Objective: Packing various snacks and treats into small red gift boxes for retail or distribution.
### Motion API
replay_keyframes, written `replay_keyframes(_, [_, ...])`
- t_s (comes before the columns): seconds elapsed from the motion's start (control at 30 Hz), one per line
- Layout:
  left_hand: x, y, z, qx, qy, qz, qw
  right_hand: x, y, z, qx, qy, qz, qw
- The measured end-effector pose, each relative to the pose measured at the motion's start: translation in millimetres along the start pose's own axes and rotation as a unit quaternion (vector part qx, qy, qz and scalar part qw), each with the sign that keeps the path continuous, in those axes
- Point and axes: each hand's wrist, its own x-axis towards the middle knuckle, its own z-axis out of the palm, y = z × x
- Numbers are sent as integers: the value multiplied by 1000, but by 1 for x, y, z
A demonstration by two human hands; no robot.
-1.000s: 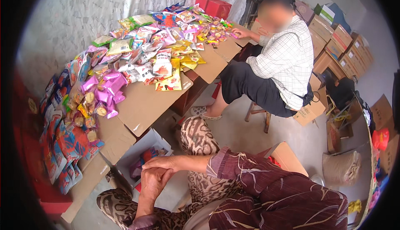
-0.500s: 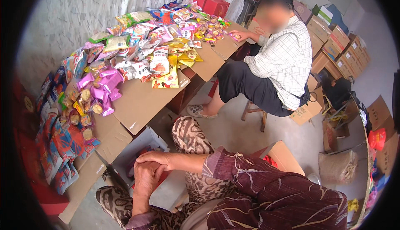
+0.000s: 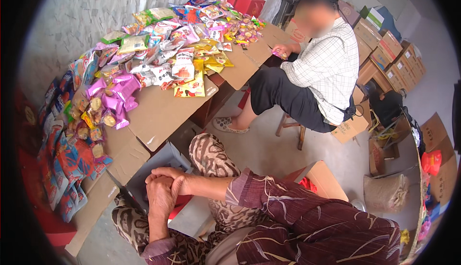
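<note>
My two hands are clasped together over an open grey-white box between my knees. My right hand [image 3: 169, 174] lies over my left hand [image 3: 159, 198], its fingers wrapped across the left knuckles. Those right-hand fingers partly hide the curled fingers of my left hand. No object shows in either hand. The box [image 3: 175, 155] has something dark and red inside, mostly hidden. On the cardboard-covered table [image 3: 156, 116] beyond lie many snack packets, with purple packets [image 3: 120, 92] and blue-and-red packets [image 3: 67, 164] nearest to me.
Across from me a person [image 3: 321, 58] sits on a wooden stool [image 3: 292, 128], holding a small purple packet [image 3: 278, 54]. An open carton [image 3: 324, 181] with red contents stands at my right. Cardboard boxes [image 3: 389, 49] are stacked farther back, and a filled sack [image 3: 386, 193] stands at right.
The other person's hand has drawn back from the small packets on the table towards their body, holding a purple packet. My hands stay clasped; the view has shifted slightly.
</note>
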Motion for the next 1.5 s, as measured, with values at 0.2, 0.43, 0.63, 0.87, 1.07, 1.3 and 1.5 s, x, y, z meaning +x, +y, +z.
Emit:
replay_keyframes(0.2, [2,0,-4,18,-34,-27,999,-2,-5,7,-13,-5,-14,1000])
replay_keyframes(0.43, [2,-1,-5,18,-20,-20,999,3,-1,2,-6,25,-14,1000])
replay_keyframes(0.63, [3,3,-8,15,-20,-27,999,2,-3,4,-25,32,-21,999])
replay_keyframes(0.87, [3,-2,-4,10,-24,-22,999,-10,-11,39,-25,113,-7,993])
replay_keyframes(1.07, [1,0,-2,8,-13,-30,999,-5,-4,18,-7,60,-15,998])
replay_keyframes(1.3, [1,1,0,-23,-13,-41,999,-4,-2,17,-12,69,-20,997])
replay_keyframes(1.5, [4,2,2,-25,-15,-37,999,-5,-7,15,-17,73,-12,997])
